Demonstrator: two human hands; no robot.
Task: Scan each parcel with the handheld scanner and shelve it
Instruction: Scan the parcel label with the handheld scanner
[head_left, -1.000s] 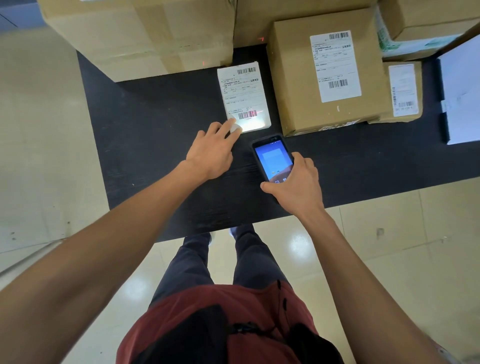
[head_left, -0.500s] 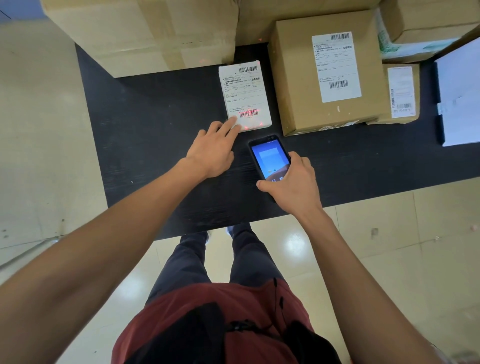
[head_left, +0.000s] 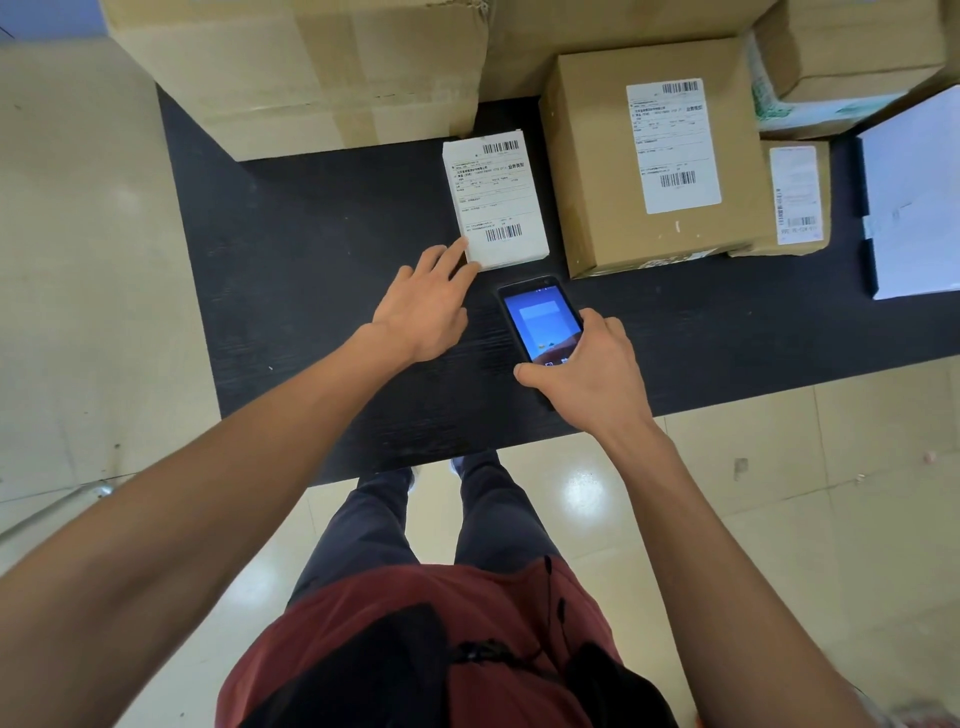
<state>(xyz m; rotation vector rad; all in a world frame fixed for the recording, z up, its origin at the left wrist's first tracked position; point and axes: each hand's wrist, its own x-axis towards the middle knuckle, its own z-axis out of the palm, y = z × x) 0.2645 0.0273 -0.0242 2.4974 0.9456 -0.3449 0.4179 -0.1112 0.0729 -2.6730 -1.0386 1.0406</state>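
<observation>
Altogether six parcels sit on the black surface (head_left: 311, 270): one small white parcel (head_left: 496, 200), two big cartons at the far edge, one mid-sized brown box (head_left: 613, 171) just right of the white one, one small brown box (head_left: 795, 200) touching that, and one more carton in the far right corner. One handheld scanner (head_left: 540, 325) is about. The white parcel lies flat near the middle, its top covered by a label with two barcodes. The left hand (head_left: 426, 306) is open, fingertips touching the parcel's near left corner. The right hand (head_left: 589, 376) grips the scanner just near of the parcel, blue screen lit.
</observation>
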